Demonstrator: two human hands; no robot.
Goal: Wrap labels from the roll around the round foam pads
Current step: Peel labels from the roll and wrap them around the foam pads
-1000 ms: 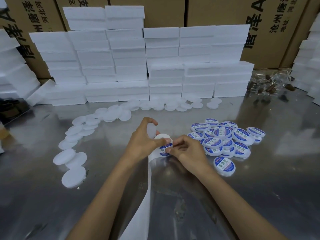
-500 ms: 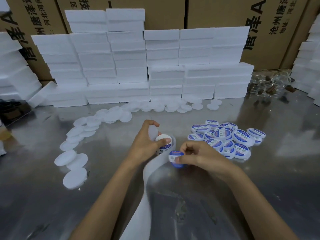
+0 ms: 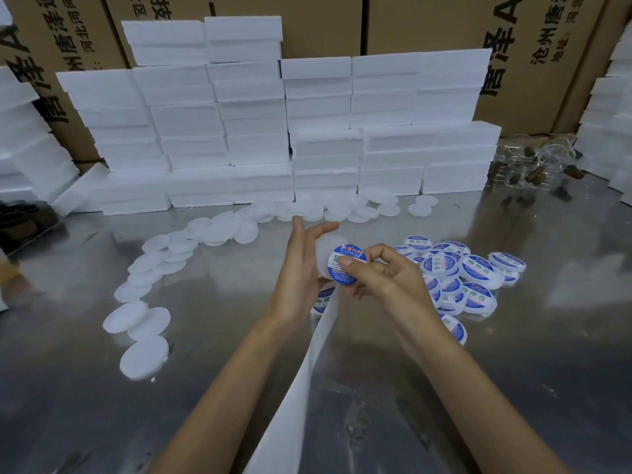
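A round foam pad (image 3: 325, 256) is cradled by the left hand (image 3: 301, 268) as a label (image 3: 346, 265) is pinched on by the right hand (image 3: 383, 278), and it could perhaps be creased if pressed off-centre.

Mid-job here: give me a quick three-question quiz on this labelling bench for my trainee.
1. True or false: the finished labelled pads are piled to the right of the hands.
2. Which hand presses the blue label onto the held foam pad? A) left hand B) right hand
3. Fill in: the white backing strip hangs down between the two ____.

Key: 1 true. 2 B; the left hand holds the pad. 3 forearms.
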